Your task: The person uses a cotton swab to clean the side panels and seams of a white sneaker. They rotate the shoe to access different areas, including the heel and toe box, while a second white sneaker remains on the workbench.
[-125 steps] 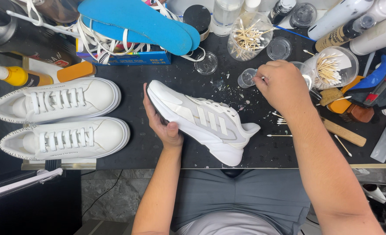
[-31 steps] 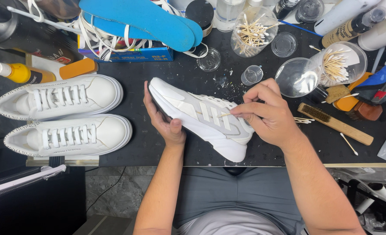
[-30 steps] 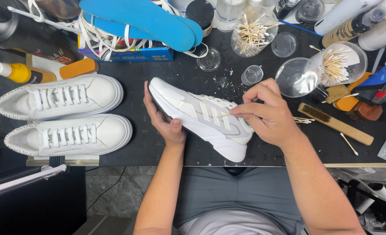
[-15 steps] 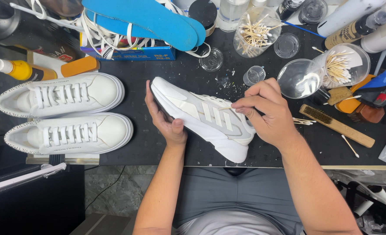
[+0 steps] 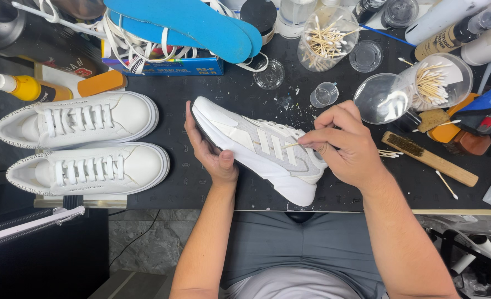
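Head view: left hand (image 5: 215, 155) cups the white sneaker (image 5: 256, 147) tilted on the bench (image 5: 201, 182), fingers clasped; right hand (image 5: 342, 144) pinches a cotton swab (image 5: 291, 145) against the stripes. Detail-cleaning, seemingly; next calls for light strokes.

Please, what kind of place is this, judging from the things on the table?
Probably a shoe cleaning or restoration workbench. A white sneaker is being worked on with a cotton swab, and cups of swabs, a brush and removed blue insoles lie around.
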